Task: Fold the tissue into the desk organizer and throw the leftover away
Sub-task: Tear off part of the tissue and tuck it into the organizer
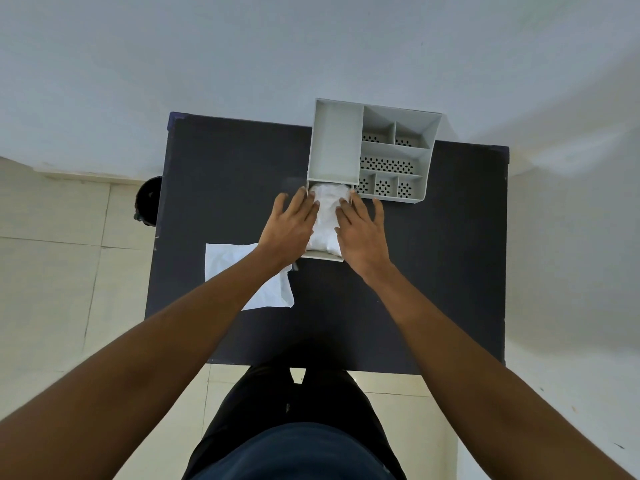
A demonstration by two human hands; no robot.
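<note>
Pressing crumpled white tissue (325, 220) into the grey plastic desk organizer (372, 150) drawer.
My flat, open left hand (289, 225) and right hand (362, 232) grasp nothing; uneven pressure could spring it out.

White tissue (327, 220) bunched in grey organizer's (374, 150) drawer, apparently; leftover sheet (239, 268) flat beside.

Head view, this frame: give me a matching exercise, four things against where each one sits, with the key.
Things:
1. folded tissue
2. flat tissue
3. desk organizer
4. dark round object

Places:
A. on the floor past the table's left edge
B. on the table under the left forearm
C. at the table's far edge
D. in the pulled-out drawer, between the left hand and right hand

Pairs: 1-D, 2-B, 3-C, 4-A
</note>
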